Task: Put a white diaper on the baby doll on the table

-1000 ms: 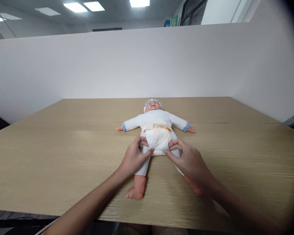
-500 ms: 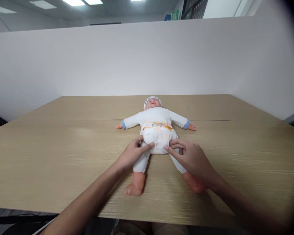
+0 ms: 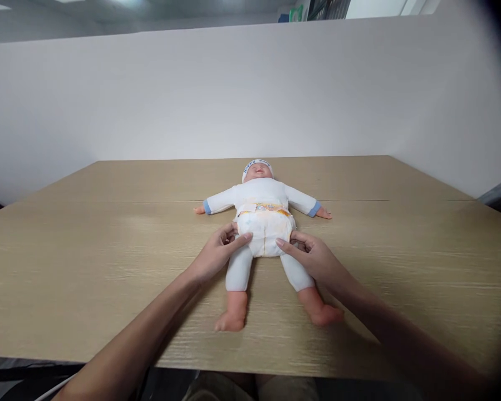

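Observation:
On its back lies a baby doll [image 3: 260, 192] in a white suit with blue cuffs and a lettered white cap, head away from me, arms spread and bare feet toward me. A white diaper [image 3: 264, 234] with an orange printed waistband is around its hips. My left hand [image 3: 220, 248] pinches the diaper's left leg edge, thumb on the front and fingers behind. At the opposite leg edge, my right hand [image 3: 311, 253] is closed the same way on the diaper. The tips of the fingers behind the edges are hidden.
The doll rests on a wide wooden table [image 3: 108, 256] with a thin seam running across it. White partition walls [image 3: 250, 94] rise at the back and sides. The table's front edge is close to my lap.
Both hands have shifted slightly outward and up along the diaper's leg edges. The doll's leg on the right has moved inward a little, and the view has tilted down.

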Demonstrator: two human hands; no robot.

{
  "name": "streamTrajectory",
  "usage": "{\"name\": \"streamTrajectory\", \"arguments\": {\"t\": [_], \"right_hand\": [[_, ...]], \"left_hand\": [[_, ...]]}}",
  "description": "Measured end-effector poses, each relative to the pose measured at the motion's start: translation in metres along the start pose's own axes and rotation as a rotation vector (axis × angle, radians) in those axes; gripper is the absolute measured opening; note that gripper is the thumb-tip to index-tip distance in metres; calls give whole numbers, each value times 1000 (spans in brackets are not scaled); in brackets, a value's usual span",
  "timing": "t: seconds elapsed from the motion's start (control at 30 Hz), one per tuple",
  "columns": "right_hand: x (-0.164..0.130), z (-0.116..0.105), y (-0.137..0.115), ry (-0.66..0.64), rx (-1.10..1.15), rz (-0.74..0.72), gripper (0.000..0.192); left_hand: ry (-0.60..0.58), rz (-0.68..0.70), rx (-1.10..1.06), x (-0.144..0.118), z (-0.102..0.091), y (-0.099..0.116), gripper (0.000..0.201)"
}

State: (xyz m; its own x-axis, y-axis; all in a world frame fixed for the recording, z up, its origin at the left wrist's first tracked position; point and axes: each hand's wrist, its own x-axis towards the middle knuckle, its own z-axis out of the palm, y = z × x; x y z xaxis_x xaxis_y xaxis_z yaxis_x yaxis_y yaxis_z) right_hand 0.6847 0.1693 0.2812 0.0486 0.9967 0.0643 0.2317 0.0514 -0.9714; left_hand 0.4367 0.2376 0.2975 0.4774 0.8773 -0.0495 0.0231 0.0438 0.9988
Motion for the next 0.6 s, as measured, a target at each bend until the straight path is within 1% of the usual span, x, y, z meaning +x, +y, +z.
{"name": "streamTrajectory", "arguments": {"t": [0.1, 0.2, 0.33, 0.43, 0.5, 0.6], "right_hand": [[-5, 1, -2, 101, -133, -51, 45], [-11, 1, -2, 195, -307, -119, 45], [-16, 2, -2, 298, -495, -214, 36], [-15, 3, 0, 373, -534, -305, 34], [-15, 2, 2, 367, -495, -317, 34], [-19, -6, 4, 296, -449, -286, 30]], "left_hand": [[-23, -5, -60, 4, -4, -4, 52], [-18, -8, -60, 6, -7, -8, 53], [52, -4, -58, 5, -4, -10, 55], [125, 12, -13, 1, -1, -6, 58], [155, 28, 44, -3, -2, -2, 57], [155, 50, 155, -10, -10, 3, 54]]}}
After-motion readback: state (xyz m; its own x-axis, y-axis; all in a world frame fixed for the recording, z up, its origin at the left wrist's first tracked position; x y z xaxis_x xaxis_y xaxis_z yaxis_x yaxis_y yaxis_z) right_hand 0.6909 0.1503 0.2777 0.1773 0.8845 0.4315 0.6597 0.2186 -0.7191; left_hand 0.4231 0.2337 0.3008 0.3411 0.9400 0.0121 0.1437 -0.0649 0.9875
